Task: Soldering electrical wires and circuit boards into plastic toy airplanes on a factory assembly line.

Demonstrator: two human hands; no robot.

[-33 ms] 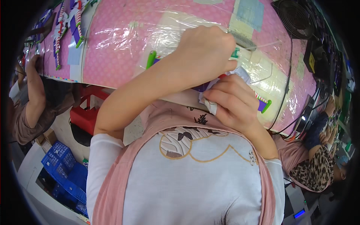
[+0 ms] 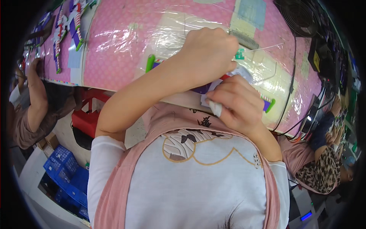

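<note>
My left hand (image 2: 209,57) is a closed fist above the work, its arm crossing over a long purple strip toy-like piece with bright green ends (image 2: 150,63) and red-and-white striped edging. What the fist holds is hidden. Just below and to the right, my right hand (image 2: 238,101) has its fingers bent and pressed together at the piece's middle. A white wrapping (image 2: 215,108) covers its thumb tip. Between the hands show a small red part (image 2: 225,77) and a crumpled whitish part (image 2: 242,71). A thin pale strand (image 2: 267,48) stretches rightward from near my left hand.
Pink table (image 2: 118,49) under clear film. Similar striped pieces (image 2: 57,49) lie at the far left, near another person's arm (image 2: 36,86). A black fan (image 2: 299,17) and cables (image 2: 293,72) stand right. A red stool (image 2: 85,118) and blue crates (image 2: 65,168) are lower left.
Both hands keep nearly the same place, my left hand having shifted very slightly. More of a green patch beside it shows, and the thin pale strand is now plainer.
</note>
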